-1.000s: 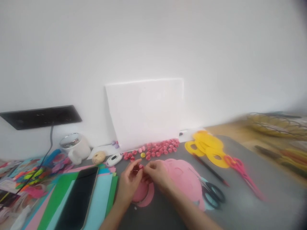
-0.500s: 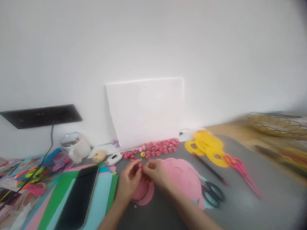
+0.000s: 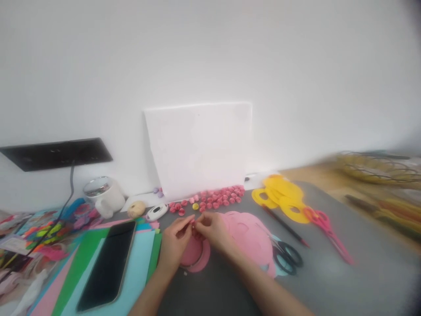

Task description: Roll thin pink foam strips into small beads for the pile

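Note:
My left hand point(image 3: 174, 245) and my right hand point(image 3: 212, 231) meet above the grey mat, fingertips pinched together on a small pink paper roll point(image 3: 192, 224). Under the hands lies a pink paper disc point(image 3: 194, 259), and pink cut-out sheets point(image 3: 250, 239) spread to the right of it. A row of several small pink rolled pieces point(image 3: 217, 199) with one yellow one point(image 3: 195, 206) lies just beyond the hands, in front of a white board point(image 3: 200, 149) leaning on the wall.
A phone point(image 3: 108, 265) rests on green, blue and pink paper sheets point(image 3: 138, 276) at the left. Black-handled scissors point(image 3: 286, 256), a pencil point(image 3: 283, 226), pink scissors point(image 3: 325, 230) and yellow paper cut-outs point(image 3: 283, 193) lie to the right. A white mug point(image 3: 103, 197) stands by the wall.
The view has tilted slightly, so everything sits a little higher in frame. Both hands stay pinched together on the small pink piece, fingers shifting slightly.

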A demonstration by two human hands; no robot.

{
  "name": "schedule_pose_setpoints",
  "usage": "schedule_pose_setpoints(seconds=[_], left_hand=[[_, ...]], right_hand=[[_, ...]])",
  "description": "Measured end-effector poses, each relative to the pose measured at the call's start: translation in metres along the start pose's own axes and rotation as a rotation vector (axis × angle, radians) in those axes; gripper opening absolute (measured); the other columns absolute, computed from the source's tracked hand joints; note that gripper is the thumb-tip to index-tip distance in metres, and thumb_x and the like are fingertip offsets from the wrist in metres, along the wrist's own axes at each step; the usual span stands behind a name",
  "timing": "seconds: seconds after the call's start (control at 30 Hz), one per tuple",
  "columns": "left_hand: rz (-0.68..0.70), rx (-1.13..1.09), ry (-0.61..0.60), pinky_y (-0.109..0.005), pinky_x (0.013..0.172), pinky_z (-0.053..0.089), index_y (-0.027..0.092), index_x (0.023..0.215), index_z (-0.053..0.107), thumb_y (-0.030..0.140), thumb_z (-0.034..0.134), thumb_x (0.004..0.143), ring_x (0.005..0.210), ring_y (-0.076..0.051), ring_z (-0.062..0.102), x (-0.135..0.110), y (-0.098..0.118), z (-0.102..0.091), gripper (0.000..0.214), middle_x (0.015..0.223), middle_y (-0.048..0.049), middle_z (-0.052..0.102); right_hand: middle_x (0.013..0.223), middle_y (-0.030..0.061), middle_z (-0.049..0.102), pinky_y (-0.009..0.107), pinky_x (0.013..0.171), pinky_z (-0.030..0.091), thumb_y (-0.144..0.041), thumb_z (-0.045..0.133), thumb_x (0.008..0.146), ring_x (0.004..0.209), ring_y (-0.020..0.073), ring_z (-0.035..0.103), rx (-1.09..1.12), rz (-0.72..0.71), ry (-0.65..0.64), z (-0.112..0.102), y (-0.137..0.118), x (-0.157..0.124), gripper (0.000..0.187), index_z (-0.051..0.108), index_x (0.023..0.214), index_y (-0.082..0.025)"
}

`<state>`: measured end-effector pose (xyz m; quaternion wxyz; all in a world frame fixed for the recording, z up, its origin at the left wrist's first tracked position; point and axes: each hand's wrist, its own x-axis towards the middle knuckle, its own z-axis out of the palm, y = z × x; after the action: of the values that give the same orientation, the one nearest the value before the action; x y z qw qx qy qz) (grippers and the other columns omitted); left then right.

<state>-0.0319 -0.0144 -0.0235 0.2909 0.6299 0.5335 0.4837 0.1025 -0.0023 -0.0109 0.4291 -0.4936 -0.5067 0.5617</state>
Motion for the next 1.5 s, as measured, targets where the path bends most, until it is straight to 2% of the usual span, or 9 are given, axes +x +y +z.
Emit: schedule_pose_setpoints(seconds=[0.17,0.33,0.47,0.57,0.7,0.87,1.03,1.3,1.5], left_hand=[[-0.045,-0.069,0.023,-0.036,0.083,0.051,0.020,0.097,0.072,0.032,0.061,0.074,0.091,-0.023,0.065,0.004,-0.007,-0.004,0.028,0.103,-0.0072,0.070],[-0.085,-0.149,0.083,-0.031,0.071,0.054,0.017,0.106,0.068,0.035,0.060,0.077,0.072,-0.018,0.064,0.008,-0.007,-0.012,0.035,0.094,-0.0076,0.071],[-0.073,-0.120,0.163,-0.027,0.057,0.052,0.015,0.107,0.067,0.037,0.060,0.077,0.059,-0.015,0.061,0.009,0.002,-0.015,0.038,0.079,-0.0060,0.071],[-0.019,-0.097,0.163,-0.026,0.052,0.052,0.017,0.108,0.067,0.039,0.058,0.078,0.054,-0.014,0.061,0.008,0.003,-0.014,0.038,0.084,-0.0064,0.071],[0.060,-0.068,0.143,-0.029,0.054,0.054,0.021,0.105,0.068,0.039,0.056,0.080,0.053,-0.013,0.063,0.008,-0.005,-0.010,0.034,0.099,-0.0078,0.068],[0.041,-0.147,0.146,-0.027,0.045,0.055,0.019,0.105,0.067,0.040,0.057,0.079,0.049,-0.013,0.064,0.008,-0.006,-0.011,0.035,0.105,-0.0096,0.065],[0.021,-0.208,0.215,-0.021,0.035,0.051,0.018,0.103,0.067,0.043,0.060,0.077,0.044,-0.009,0.060,0.005,0.004,-0.013,0.037,0.103,-0.0093,0.065],[0.042,-0.171,0.363,-0.017,0.026,0.039,0.018,0.101,0.068,0.040,0.060,0.077,0.031,0.001,0.039,0.004,0.008,-0.014,0.033,0.101,-0.0083,0.065],[0.093,-0.171,0.371,-0.017,0.026,0.039,0.019,0.102,0.068,0.040,0.059,0.078,0.033,0.000,0.040,0.003,0.006,-0.013,0.033,0.098,-0.0075,0.063]], right_hand=[[0.059,0.0014,0.066,0.024,0.054,0.049,-0.026,0.055,0.072,0.055,0.0137,0.062,-0.004,-0.067,-0.001,0.001,0.001,0.000,0.011,0.058,0.069,-0.016],[0.067,0.0007,0.065,0.023,0.059,0.047,-0.019,0.056,0.070,0.062,0.0130,0.060,-0.150,-0.166,-0.064,-0.007,-0.002,0.001,0.008,0.063,0.072,-0.015],[0.074,-0.0003,0.060,0.021,0.057,0.040,-0.012,0.062,0.063,0.066,0.0126,0.055,-0.482,-0.302,-0.194,-0.020,-0.005,0.000,0.016,0.069,0.075,-0.019],[0.078,0.0003,0.056,0.020,0.052,0.035,-0.011,0.075,0.048,0.065,0.0131,0.051,-0.838,-0.347,-0.340,-0.023,-0.002,0.000,0.025,0.072,0.071,-0.022],[0.082,0.0018,0.057,0.019,0.053,0.035,-0.010,0.073,0.053,0.064,0.0114,0.052,-0.996,-0.294,-0.458,-0.018,0.000,0.003,0.017,0.072,0.067,-0.020],[0.080,0.0013,0.062,0.021,0.062,0.042,-0.015,0.063,0.069,0.072,0.0137,0.058,-0.695,-0.296,-0.488,-0.024,-0.022,-0.001,0.008,0.069,0.074,-0.018],[0.075,0.0011,0.064,0.025,0.062,0.045,-0.026,0.060,0.075,0.069,0.0144,0.059,-0.394,-0.272,-0.386,-0.035,-0.036,-0.007,0.011,0.065,0.079,-0.017],[0.079,0.0034,0.066,0.028,0.065,0.047,-0.033,0.065,0.069,0.075,0.0173,0.061,-0.094,-0.229,-0.120,-0.010,-0.018,-0.009,0.023,0.066,0.084,-0.015],[0.081,0.0043,0.067,0.032,0.073,0.050,-0.030,0.068,0.065,0.080,0.0187,0.063,-0.100,-0.244,-0.067,0.001,-0.016,-0.012,0.025,0.064,0.085,-0.015]])
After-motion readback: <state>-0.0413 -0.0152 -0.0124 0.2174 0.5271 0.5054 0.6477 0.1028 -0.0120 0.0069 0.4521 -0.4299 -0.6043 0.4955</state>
